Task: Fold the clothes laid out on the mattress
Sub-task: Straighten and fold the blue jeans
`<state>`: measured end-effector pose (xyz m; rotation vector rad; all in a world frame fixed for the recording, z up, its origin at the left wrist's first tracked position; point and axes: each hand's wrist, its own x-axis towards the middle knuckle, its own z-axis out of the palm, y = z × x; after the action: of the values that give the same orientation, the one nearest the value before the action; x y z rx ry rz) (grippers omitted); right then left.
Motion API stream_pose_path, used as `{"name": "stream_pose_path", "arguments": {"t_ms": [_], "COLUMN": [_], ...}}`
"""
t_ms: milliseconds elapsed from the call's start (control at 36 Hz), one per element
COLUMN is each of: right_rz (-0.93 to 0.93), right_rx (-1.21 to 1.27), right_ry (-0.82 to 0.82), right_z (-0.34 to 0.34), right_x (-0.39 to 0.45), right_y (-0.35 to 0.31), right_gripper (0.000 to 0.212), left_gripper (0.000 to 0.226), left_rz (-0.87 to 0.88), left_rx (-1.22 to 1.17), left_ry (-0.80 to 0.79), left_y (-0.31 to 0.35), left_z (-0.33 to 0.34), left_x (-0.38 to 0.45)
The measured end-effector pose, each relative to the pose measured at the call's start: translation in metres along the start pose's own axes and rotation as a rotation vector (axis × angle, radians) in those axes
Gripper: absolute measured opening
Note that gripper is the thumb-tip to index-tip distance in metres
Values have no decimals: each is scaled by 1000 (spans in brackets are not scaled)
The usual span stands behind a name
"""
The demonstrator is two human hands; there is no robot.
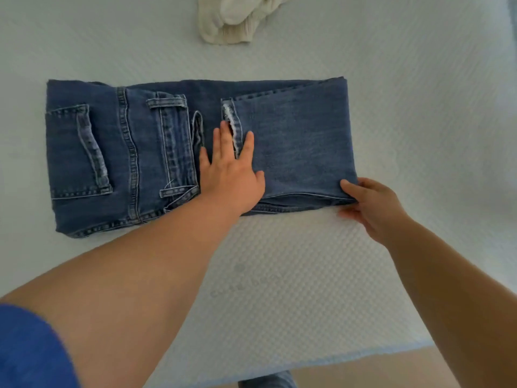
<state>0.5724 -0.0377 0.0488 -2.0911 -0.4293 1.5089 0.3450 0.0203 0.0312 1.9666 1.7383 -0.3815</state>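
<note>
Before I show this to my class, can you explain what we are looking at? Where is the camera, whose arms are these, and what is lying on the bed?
There is no machine here, just a person. The single picture comes from a camera worn on their head, looking forward and down, so the two bare arms reaching in from the bottom are their own.

A white mattress fills the view. On it lie blue jeans, already folded over once. The left hand presses flat on the middle of the jeans, fingers straight. The right hand pinches the near right corner of the jeans at the fold. At the far edge sits a crumpled cream cloth, untouched.
</note>
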Motion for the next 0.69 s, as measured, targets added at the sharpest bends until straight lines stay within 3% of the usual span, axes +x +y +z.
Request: {"name": "stream_pose_path", "arguments": {"t_ms": [111,194,222,361,472,528,583,639,694], "right_rz": [-115,-115,-108,-144,-241,-301,-401,-513,-613], "right_rx": [-205,-215,-200,-104,-72,-84,-108,-111,-101], "right_ry": [0,-60,-89,-162,-70,-3,55,90,103], "right_z": [-2,-6,-7,0,21,33,45,61,81], "right_x": [8,4,2,-15,-39,-55,-73,-94,-115], "right_y": [2,5,5,-1,-13,-23,-32,-44,-55], "right_gripper": [19,33,37,27,23,20,17,19,25], "left_gripper": [75,77,76,68,72,71,56,40,24], "left_rz": [43,155,202,166,182,207,205,91,-57], "left_rx": [116,84,93,250,194,98,-118,-468,-857], "left_ry": [70,236,226,-113,-294,-314,-208,-60,-35], "left_y": [-2,3,3,-7,-5,-8,-14,-21,-31], "left_z": [-6,-5,-2,8,-5,-21,-37,-56,-75], "left_x": [-1,-18,-25,-26,-10,-7,-9,-15,-25]}}
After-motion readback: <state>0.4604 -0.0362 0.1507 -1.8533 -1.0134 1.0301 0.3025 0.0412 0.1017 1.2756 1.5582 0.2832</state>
